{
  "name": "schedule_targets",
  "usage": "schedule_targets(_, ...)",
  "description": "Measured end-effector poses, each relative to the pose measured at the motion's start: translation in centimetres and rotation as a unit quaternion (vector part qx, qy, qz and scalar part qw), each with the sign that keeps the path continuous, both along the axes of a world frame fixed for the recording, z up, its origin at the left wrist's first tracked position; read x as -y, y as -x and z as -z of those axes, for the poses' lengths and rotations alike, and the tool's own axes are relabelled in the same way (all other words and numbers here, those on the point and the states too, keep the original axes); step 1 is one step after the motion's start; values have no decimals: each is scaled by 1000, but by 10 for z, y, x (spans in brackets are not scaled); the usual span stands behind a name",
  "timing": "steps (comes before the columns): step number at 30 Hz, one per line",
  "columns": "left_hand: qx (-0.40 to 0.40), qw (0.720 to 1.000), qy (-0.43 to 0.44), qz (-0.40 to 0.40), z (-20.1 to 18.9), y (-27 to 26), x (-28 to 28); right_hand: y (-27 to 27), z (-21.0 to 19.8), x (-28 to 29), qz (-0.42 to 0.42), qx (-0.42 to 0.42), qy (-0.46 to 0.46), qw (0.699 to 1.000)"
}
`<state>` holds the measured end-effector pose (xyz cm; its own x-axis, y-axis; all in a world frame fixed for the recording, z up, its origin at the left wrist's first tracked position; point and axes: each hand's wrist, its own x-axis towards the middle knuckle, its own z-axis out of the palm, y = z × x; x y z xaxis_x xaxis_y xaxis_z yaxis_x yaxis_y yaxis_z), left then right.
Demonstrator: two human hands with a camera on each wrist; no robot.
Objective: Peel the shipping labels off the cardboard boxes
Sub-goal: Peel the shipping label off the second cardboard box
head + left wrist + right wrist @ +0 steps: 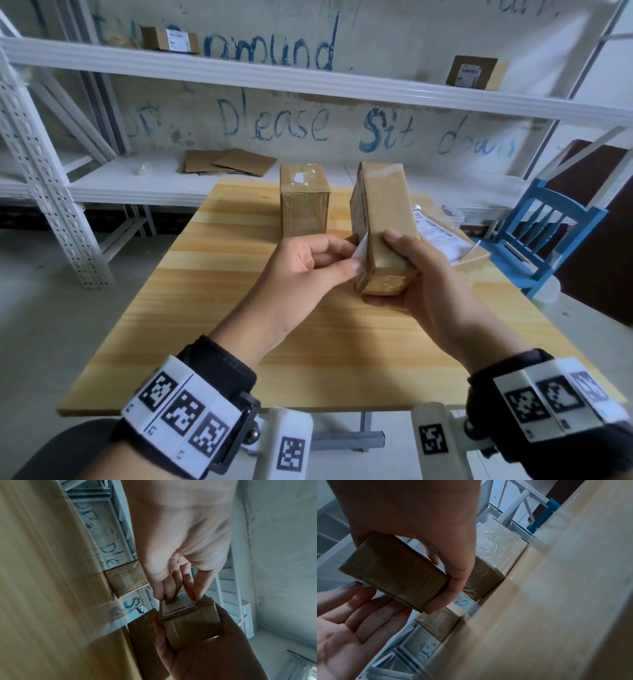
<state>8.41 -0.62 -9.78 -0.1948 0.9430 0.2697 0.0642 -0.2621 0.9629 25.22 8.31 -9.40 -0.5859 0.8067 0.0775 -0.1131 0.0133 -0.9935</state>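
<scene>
Wooden table (239,342), three boxes, two hands

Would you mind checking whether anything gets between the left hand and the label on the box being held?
Nothing visible does. The left hand already pinches the lifted label corner, while the right hand grips the box above the table.

We sit at a pale wooden table (239,325) before white metal shelving (308,80), a blue-scrawled plaster wall (274,118) and a blue wooden chair (544,233).
</scene>
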Motion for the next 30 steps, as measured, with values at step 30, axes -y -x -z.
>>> schedule_targets(30,117,992,-57,-7,4,-7,-3,2,-9,8,-16,-36,20,999)
